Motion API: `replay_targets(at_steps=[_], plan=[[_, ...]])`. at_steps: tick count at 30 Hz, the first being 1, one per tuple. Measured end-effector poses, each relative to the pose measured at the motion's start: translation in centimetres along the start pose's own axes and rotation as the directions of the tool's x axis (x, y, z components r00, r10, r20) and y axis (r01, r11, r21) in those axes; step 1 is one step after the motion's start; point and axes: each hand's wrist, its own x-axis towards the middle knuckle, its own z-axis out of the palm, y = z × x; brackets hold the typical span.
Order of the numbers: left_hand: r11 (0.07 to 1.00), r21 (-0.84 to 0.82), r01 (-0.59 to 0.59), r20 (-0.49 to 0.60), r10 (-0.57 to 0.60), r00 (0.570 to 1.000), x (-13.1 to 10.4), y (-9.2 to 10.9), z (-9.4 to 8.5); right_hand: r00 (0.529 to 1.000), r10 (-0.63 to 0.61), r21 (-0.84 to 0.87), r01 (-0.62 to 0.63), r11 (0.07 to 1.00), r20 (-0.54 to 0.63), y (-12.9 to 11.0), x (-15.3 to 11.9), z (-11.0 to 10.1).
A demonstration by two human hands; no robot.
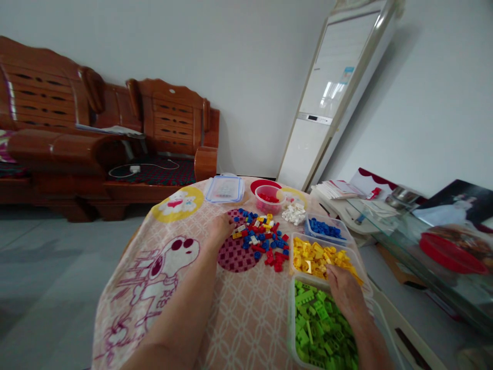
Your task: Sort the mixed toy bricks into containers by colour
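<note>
Beside the left edge of a mixed pile of toy building bricks (262,239), my left hand (220,227) rests low over the tablecloth with its fingers curled in. Anything in those fingers is too small to make out. My right hand (342,288) reaches over the near rim of a tub of yellow bricks (314,257), fingertips together at the bricks. Its grasp is partly hidden. Below my right forearm stands a tub of green bricks (316,318). Behind the yellow tub is a tub of blue bricks (325,228).
White bricks (294,214) lie heaped near a round bowl of red bricks (268,198). A clear lid with a blue rim (225,188) lies at the table's far side. The patterned tablecloth (239,318) covers the table. A glass-topped table (404,241) stands close on the right.
</note>
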Motion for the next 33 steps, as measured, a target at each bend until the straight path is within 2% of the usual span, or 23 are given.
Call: replay_targets(at_steps=[6,10,14,18,22,25,29,33], plan=[[0.998,-0.061,0.006,-0.065,-0.01,0.998,0.4,-0.2,0.4,1.0,0.011,0.006,-0.011,1.0,0.002,0.1,0.0,0.0],[0.974,-0.221,-0.042,-0.159,0.006,0.987,0.7,0.6,0.7,1.0,0.006,-0.009,-0.006,1.0,-0.001,0.1,-0.1,0.1],[0.913,-0.35,-0.21,-0.215,0.14,0.966,-0.2,3.3,0.8,1.0,-0.003,-0.018,0.002,1.0,-0.009,0.2,-0.1,0.1],[0.828,-0.424,-0.367,-0.201,0.309,0.93,-2.7,7.5,1.5,1.0,-0.011,-0.004,0.011,1.0,-0.006,0.3,-0.1,0.1],[0.679,-0.53,-0.509,-0.155,0.512,0.845,-6.2,11.7,3.3,1.0,-0.02,-0.004,0.02,1.0,-0.015,0.4,-0.1,0.1],[0.599,-0.562,-0.571,-0.112,0.629,0.769,-8.6,13.7,4.6,1.0,-0.017,-0.01,0.017,1.0,-0.01,0.3,-0.1,0.0],[0.549,-0.562,-0.619,-0.114,0.69,0.715,-10.1,14.6,5.7,1.0,-0.012,0.002,0.012,1.0,-0.007,0.0,0.0,-0.2],[0.517,-0.555,-0.652,-0.151,0.708,0.69,-9.3,14.1,5.4,1.0,-0.012,0.011,0.012,1.0,-0.008,0.0,-0.1,-0.2]])
